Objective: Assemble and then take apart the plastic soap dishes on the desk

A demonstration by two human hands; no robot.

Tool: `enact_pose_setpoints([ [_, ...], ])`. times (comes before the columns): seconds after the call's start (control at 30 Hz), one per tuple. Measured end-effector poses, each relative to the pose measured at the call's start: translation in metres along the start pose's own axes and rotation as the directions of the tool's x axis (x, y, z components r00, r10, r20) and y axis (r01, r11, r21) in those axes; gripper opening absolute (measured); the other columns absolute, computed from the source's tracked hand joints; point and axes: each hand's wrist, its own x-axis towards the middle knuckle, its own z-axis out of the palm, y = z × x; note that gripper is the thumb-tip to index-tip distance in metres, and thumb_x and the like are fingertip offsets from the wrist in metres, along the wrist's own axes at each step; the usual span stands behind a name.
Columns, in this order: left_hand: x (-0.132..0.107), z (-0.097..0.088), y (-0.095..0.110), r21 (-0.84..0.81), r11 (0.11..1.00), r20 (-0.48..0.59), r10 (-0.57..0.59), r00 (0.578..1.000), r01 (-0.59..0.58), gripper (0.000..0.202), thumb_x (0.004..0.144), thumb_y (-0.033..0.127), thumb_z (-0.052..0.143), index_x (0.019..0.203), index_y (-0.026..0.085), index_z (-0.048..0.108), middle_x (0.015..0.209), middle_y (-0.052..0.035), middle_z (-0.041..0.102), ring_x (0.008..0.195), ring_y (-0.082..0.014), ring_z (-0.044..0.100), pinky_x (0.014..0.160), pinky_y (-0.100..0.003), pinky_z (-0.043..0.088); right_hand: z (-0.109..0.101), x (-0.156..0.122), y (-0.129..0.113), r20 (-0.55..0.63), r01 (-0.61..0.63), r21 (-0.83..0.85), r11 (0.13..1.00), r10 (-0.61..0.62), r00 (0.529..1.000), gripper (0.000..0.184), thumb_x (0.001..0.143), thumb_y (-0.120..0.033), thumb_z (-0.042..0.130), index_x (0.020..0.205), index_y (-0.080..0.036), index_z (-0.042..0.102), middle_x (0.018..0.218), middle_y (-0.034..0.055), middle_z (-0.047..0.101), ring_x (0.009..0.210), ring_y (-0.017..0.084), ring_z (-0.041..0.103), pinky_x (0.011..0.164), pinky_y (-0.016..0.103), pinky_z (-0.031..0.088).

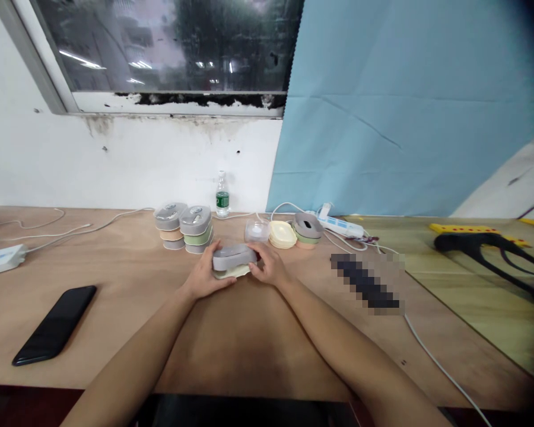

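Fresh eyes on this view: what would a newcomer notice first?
The left hand and right hand at centre, holding a grey container with a pale yellow piece under it. Behind them, a big blue sheet fills the upper right and a dark window the upper left.

And here a grey, round-cornered container piece (234, 258) is being gripped at its two ends, between left hand (203, 274) and right hand (269, 265), its top face turned upward; directly beneath, a thin cream piece (231, 273) is seen, its near edge left showing and slanted up toward the right; whether the two are joined cannot be told, the underside being hidden
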Motion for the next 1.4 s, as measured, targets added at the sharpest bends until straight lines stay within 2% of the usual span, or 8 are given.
enact_pose_setpoints([
  [0.17, 0.002, 0.002, 0.004, 0.046, 0.995, -0.032, 0.087, 0.996, -0.086, 0.099, 0.066, 0.048, 0.075, 0.143, 0.019, 0.020, 0.142, -0.0166, 0.035, 0.132, -0.0320, 0.036, 0.110, -0.048, 0.033, 0.000, 0.000, 0.001, -0.055, 0.004, -0.019, 1.000, -0.005, 0.998, 0.044, 0.077, -0.027, 0.051, 0.121, -0.021, 0.052, 0.120, 0.0106, 0.061, 0.106, 0.024, 0.059, 0.085, 0.038, 0.053],
  [0.33, 0.001, 0.006, 0.010, -0.035, 0.998, 0.005, 0.061, 0.998, -0.061, 0.120, 0.066, 0.049, 0.075, 0.148, 0.020, -0.007, 0.150, -0.0194, 0.026, 0.131, -0.0326, 0.040, 0.104, -0.048, 0.040, -0.001, -0.002, 0.016, -0.272, -0.146, -0.086, 0.986, 0.117, 0.955, 0.030, 0.077, -0.031, 0.050, 0.105, -0.022, 0.058, 0.097, 0.0078, 0.066, 0.088, 0.022, 0.063, 0.079, 0.036, 0.053],
  [0.43, 0.000, 0.005, 0.008, -0.067, 0.998, 0.053, 0.019, 0.998, -0.016, 0.112, 0.071, 0.049, 0.071, 0.149, 0.021, -0.005, 0.148, -0.0193, 0.033, 0.116, -0.0294, 0.056, 0.096, -0.045, 0.047, -0.013, -0.002, 0.037, -0.526, -0.357, -0.012, 0.934, 0.298, 0.797, 0.026, 0.079, -0.028, 0.044, 0.099, -0.020, 0.059, 0.091, 0.0074, 0.066, 0.085, 0.022, 0.062, 0.079, 0.037, 0.051],
  [0.57, 0.001, 0.000, 0.003, -0.008, 0.999, 0.138, -0.031, 0.990, 0.032, 0.071, 0.080, 0.049, 0.060, 0.140, 0.021, 0.034, 0.121, -0.0116, 0.063, 0.103, -0.0271, 0.064, 0.090, -0.043, 0.050, -0.048, -0.006, 0.073, -0.777, -0.568, 0.161, 0.807, 0.459, 0.431, 0.031, 0.081, -0.035, 0.045, 0.100, -0.014, 0.058, 0.093, 0.0112, 0.064, 0.087, 0.023, 0.061, 0.081, 0.039, 0.050],
  [0.73, 0.003, -0.002, 0.004, 0.041, 0.998, 0.167, -0.046, 0.985, 0.040, 0.047, 0.085, 0.052, 0.051, 0.119, 0.021, 0.057, 0.105, -0.0069, 0.071, 0.098, -0.0257, 0.066, 0.087, -0.038, 0.050, -0.081, -0.021, 0.102, -0.768, -0.560, 0.376, 0.738, 0.586, 0.257, 0.053, 0.078, -0.039, 0.049, 0.124, -0.015, 0.040, 0.099, 0.0119, 0.061, 0.058, 0.017, 0.061, 0.054, 0.032, 0.051],
  [0.87, 0.003, -0.001, 0.006, 0.057, 0.998, 0.163, -0.046, 0.986, 0.037, 0.048, 0.084, 0.054, 0.051, 0.117, 0.020, 0.059, 0.106, -0.0069, 0.071, 0.097, -0.0252, 0.067, 0.085, -0.037, 0.050, -0.084, -0.025, 0.110, -0.692, -0.551, 0.494, 0.673, 0.688, 0.221, 0.063, 0.084, -0.050, 0.039, 0.136, -0.016, 0.026, 0.096, 0.0122, 0.060, 0.052, 0.018, 0.061, 0.049, 0.035, 0.051],
  [1.13, 0.003, -0.001, 0.006, 0.062, 0.997, 0.170, -0.063, 0.984, 0.053, 0.047, 0.084, 0.056, 0.050, 0.116, 0.022, 0.060, 0.104, -0.0056, 0.071, 0.096, -0.0249, 0.067, 0.086, -0.037, 0.050, -0.081, -0.025, 0.115, -0.684, -0.574, 0.512, 0.639, 0.708, 0.178, 0.072, 0.084, -0.069, 0.025, 0.132, -0.016, 0.032, 0.093, 0.0111, 0.060, 0.049, 0.018, 0.060, 0.044, 0.034, 0.050],
  [1.4, 0.003, -0.001, 0.006, 0.068, 0.995, 0.177, -0.082, 0.981, 0.071, 0.048, 0.084, 0.057, 0.050, 0.116, 0.023, 0.060, 0.105, -0.0053, 0.071, 0.096, -0.0253, 0.067, 0.086, -0.037, 0.050, -0.073, -0.029, 0.106, -0.703, -0.639, 0.265, 0.722, 0.598, 0.384, 0.065, 0.083, -0.050, 0.046, 0.134, -0.012, 0.032, 0.107, 0.0154, 0.060, 0.084, 0.023, 0.064, 0.073, 0.036, 0.050],
])
